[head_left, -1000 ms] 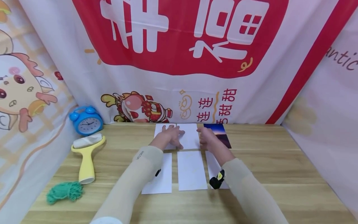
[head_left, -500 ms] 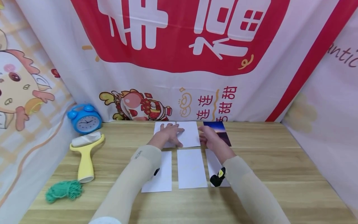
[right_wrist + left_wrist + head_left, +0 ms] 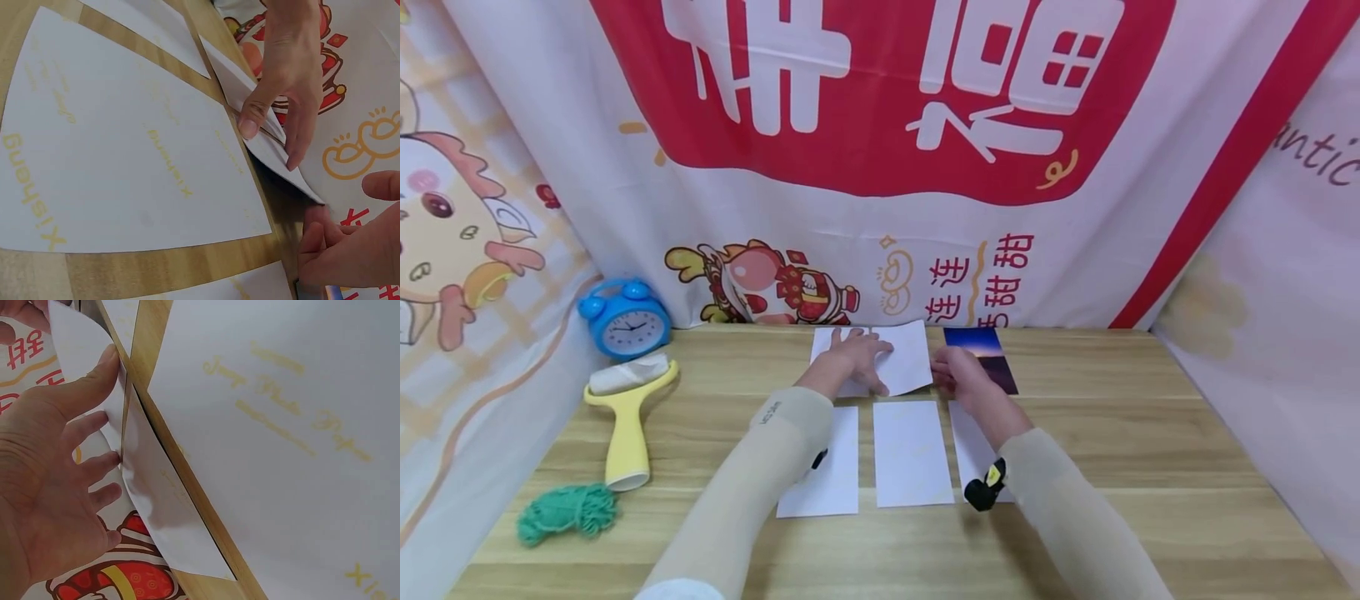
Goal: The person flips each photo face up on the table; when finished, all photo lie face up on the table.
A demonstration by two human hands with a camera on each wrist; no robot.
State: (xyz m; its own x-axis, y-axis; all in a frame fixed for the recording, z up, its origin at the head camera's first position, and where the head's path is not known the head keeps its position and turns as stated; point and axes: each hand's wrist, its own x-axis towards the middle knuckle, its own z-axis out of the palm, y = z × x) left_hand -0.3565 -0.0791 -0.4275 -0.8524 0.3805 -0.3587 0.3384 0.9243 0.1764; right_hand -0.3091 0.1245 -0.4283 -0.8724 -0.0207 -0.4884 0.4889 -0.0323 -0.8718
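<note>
Photo prints lie in two rows, most showing white backs with faint yellow lettering. My left hand (image 3: pixel 848 360) spreads over the back-left print (image 3: pixel 823 340) and the left edge of the back-middle print (image 3: pixel 912 354). In the left wrist view its thumb (image 3: pixel 107 361) and fingertips rest on the prints. The back-middle print's right side bends up off the table. My right hand (image 3: pixel 964 377) is at that raised edge; in the right wrist view its fingers (image 3: pixel 322 232) touch the edge and its thumb stands apart. A photo (image 3: pixel 981 346) of a dusk sky lies face up beside it.
The front row holds a left print (image 3: pixel 838 483), a middle print (image 3: pixel 913 454) and a right print (image 3: pixel 972 446) partly under my right arm. At left stand a blue alarm clock (image 3: pixel 628 321), a yellow-handled lint roller (image 3: pixel 627 433) and a green yarn bundle (image 3: pixel 567 511). A printed cloth closes the back.
The back-middle print lay flat before; now its right side curves up. My right hand has shifted slightly at its edge, fingers less visible. My left hand has stayed in place.
</note>
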